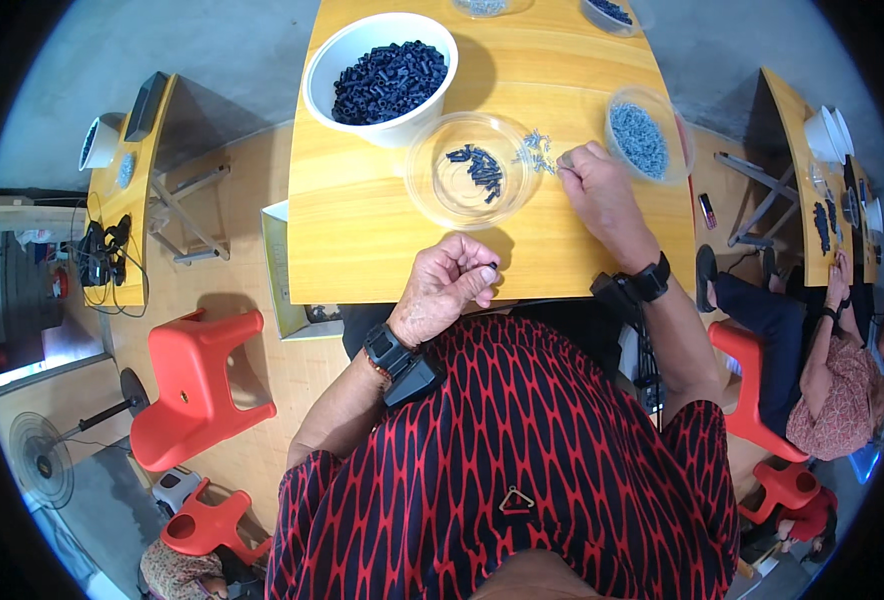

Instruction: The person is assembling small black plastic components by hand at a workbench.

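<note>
My left hand is at the near side of the table, pinching a small black plastic piece between thumb and fingertips. My right hand is closed in a pinch beside a small loose pile of silvery screws; whatever is between its fingertips is too small to make out. Between the hands and the white tub, a clear round plastic bowl has several black pieces in it. To the right of my right hand, a clear tub holds many grey screws.
A white tub full of short black pieces stands at the far left of the yellow wooden table. More small containers sit along the far edge. A red stool is at left; another person works at a table at right.
</note>
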Tool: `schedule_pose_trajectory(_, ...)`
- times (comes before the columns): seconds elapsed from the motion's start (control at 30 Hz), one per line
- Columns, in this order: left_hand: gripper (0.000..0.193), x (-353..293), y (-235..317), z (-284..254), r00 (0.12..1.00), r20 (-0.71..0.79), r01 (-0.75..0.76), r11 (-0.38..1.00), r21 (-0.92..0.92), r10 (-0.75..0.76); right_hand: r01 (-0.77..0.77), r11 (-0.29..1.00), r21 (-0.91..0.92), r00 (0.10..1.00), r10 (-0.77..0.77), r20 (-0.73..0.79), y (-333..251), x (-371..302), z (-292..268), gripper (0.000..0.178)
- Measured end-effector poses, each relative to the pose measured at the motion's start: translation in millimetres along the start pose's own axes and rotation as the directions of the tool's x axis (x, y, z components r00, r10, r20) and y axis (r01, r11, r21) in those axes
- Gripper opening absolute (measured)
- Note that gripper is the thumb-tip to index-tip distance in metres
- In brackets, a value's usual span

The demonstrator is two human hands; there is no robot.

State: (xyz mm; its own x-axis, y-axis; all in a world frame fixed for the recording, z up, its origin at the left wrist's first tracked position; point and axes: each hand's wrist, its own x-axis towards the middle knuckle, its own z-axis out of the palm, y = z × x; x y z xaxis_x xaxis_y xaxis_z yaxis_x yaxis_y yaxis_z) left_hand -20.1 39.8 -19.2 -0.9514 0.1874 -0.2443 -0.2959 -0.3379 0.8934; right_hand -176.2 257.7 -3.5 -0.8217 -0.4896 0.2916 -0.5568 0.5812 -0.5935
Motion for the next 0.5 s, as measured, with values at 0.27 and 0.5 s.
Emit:
schedule_pose_trajectory(0.27,0.01,0.4,-0.4,1.3,1.0,-0.012,-0.022,1.0,-0.013,0.022,-0.05,0.999,0.006,0.991,0.051,-0.12,-5.3,3.0,1.8,0.005)
schedule_pose_trajectory(0.5,0.011,0.0,0.6,1.6,1.0,-0.007,-0.016,1.0,-0.027,0.016,0.044,0.998,-0.044,0.998,-0.046,-0.049,-3.5,11.7,0.1,0.007)
